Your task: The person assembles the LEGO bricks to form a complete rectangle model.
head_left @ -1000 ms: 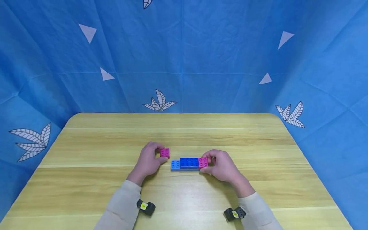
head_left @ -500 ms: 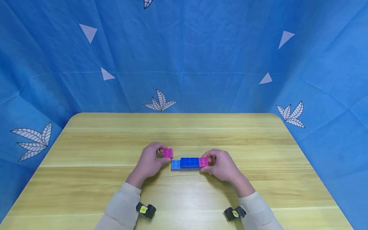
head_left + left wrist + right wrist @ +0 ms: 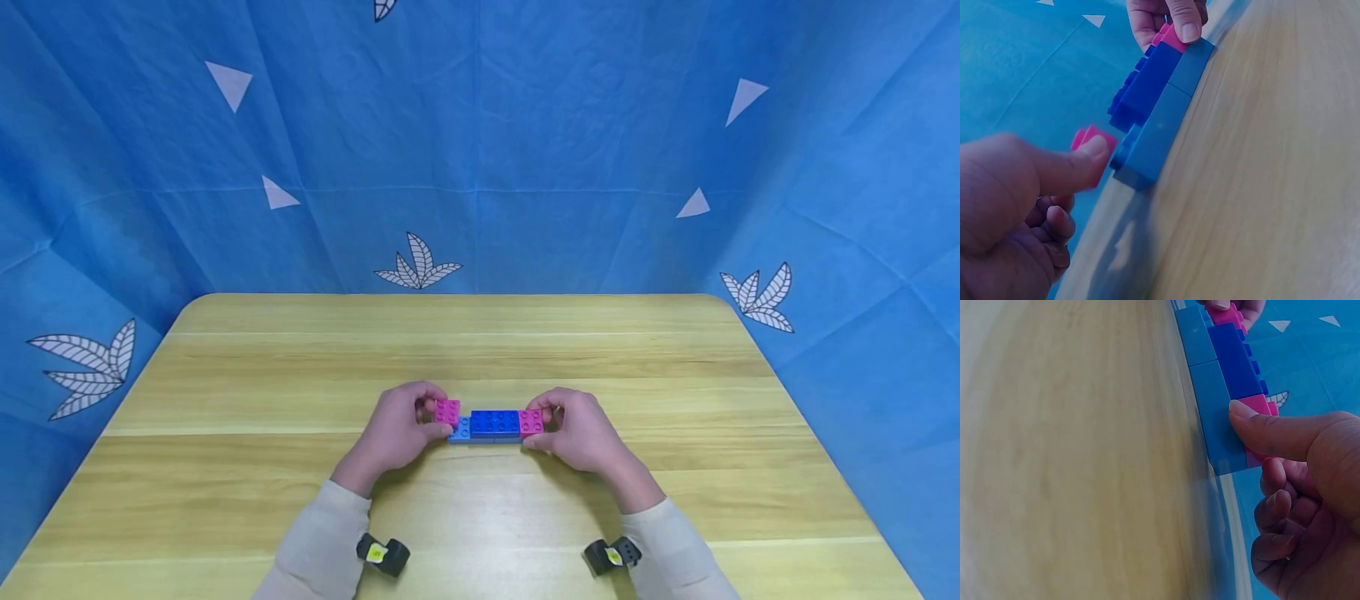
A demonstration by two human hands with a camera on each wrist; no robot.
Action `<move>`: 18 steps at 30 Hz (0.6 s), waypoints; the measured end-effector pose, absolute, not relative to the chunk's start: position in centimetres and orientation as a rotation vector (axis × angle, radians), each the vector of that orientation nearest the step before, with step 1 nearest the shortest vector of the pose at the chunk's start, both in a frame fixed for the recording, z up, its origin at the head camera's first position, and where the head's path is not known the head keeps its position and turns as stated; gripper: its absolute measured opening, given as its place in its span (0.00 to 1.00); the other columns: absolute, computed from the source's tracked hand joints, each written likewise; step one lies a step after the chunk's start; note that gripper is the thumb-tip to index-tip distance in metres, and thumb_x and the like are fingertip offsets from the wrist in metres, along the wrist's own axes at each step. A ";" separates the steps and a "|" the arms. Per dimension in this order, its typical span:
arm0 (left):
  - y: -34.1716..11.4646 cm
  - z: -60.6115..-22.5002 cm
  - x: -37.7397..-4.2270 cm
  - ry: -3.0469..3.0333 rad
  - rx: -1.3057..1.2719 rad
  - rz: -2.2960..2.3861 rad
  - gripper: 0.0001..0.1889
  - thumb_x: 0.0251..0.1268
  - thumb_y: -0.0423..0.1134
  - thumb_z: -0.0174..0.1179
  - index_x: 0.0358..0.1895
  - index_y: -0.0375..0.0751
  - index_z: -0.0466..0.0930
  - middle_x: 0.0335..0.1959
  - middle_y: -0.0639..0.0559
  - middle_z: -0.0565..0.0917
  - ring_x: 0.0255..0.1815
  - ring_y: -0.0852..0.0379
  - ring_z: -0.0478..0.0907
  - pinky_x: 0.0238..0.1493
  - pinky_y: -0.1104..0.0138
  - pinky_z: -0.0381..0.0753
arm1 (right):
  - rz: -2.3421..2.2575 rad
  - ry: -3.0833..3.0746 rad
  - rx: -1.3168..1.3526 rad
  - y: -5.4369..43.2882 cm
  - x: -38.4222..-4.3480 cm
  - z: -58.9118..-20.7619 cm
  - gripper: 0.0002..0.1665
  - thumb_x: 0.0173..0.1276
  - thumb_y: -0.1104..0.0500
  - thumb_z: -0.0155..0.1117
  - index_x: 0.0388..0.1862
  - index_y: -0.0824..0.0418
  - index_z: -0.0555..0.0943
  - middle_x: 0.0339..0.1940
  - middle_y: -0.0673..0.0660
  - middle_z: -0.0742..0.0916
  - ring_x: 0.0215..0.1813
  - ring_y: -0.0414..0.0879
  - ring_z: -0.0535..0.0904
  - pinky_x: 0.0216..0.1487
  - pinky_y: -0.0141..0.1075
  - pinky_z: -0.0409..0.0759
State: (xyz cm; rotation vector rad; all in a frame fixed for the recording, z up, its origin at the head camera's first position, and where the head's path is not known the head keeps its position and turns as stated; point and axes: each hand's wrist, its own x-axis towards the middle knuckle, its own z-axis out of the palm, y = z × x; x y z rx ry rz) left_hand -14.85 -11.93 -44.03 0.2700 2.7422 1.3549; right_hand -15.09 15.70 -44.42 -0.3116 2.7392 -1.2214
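Two light blue bricks (image 3: 1160, 137) stand end to end on the table as a bottom row. On top of them sits a dark blue brick (image 3: 495, 423), with a pink brick (image 3: 531, 422) beside it at the right end. My right hand (image 3: 581, 429) pinches that right end, thumb on the near side. My left hand (image 3: 397, 429) pinches another pink brick (image 3: 447, 412) between thumb and fingers. In the left wrist view this brick is held just above the bare studs at the row's left end, apart from them.
The wooden table (image 3: 300, 358) stretches around the bricks on all sides. A blue cloth (image 3: 480, 150) with white leaf and triangle prints hangs behind its far edge. Each forearm wears a black wrist camera (image 3: 384, 554).
My left hand has carried its pink brick rightward and slightly nearer, from beside the row to over its left end. The right hand has stayed on the right end.
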 end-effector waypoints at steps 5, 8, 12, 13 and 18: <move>-11.8 -44.1 -14.7 2.710 0.305 1.381 0.17 0.50 0.32 0.78 0.43 0.41 0.83 0.31 0.52 0.77 0.32 0.54 0.70 0.32 0.64 0.72 | -1.222 2.741 -0.312 15.7 -15.1 -44.4 0.22 0.44 0.62 0.86 0.38 0.55 0.85 0.27 0.50 0.78 0.29 0.46 0.70 0.32 0.39 0.70; -11.7 -44.0 -14.6 2.688 0.315 1.392 0.17 0.49 0.32 0.78 0.43 0.41 0.83 0.31 0.53 0.77 0.32 0.54 0.71 0.33 0.63 0.73 | -1.223 2.742 -0.314 15.7 -15.1 -44.5 0.22 0.44 0.62 0.86 0.38 0.55 0.85 0.27 0.50 0.78 0.29 0.46 0.70 0.32 0.39 0.70; -11.5 -44.0 -14.6 2.662 0.331 1.387 0.16 0.50 0.32 0.78 0.42 0.41 0.83 0.31 0.55 0.77 0.33 0.54 0.71 0.35 0.62 0.74 | -1.226 2.744 -0.321 15.7 -15.1 -44.4 0.22 0.44 0.62 0.87 0.37 0.55 0.85 0.27 0.50 0.78 0.29 0.46 0.70 0.32 0.39 0.70; -11.4 -44.0 -14.6 2.662 0.338 1.380 0.16 0.50 0.33 0.78 0.42 0.41 0.83 0.31 0.55 0.77 0.33 0.54 0.72 0.35 0.62 0.75 | -1.228 2.744 -0.321 15.7 -15.1 -44.4 0.22 0.44 0.62 0.87 0.37 0.55 0.85 0.27 0.50 0.78 0.29 0.46 0.70 0.32 0.38 0.70; -11.2 -44.2 -14.6 2.663 0.369 1.361 0.16 0.50 0.33 0.78 0.42 0.41 0.83 0.31 0.55 0.77 0.33 0.54 0.72 0.36 0.61 0.75 | -1.233 2.743 -0.324 15.7 -15.1 -44.4 0.22 0.44 0.62 0.87 0.37 0.55 0.85 0.27 0.50 0.78 0.29 0.45 0.70 0.32 0.38 0.70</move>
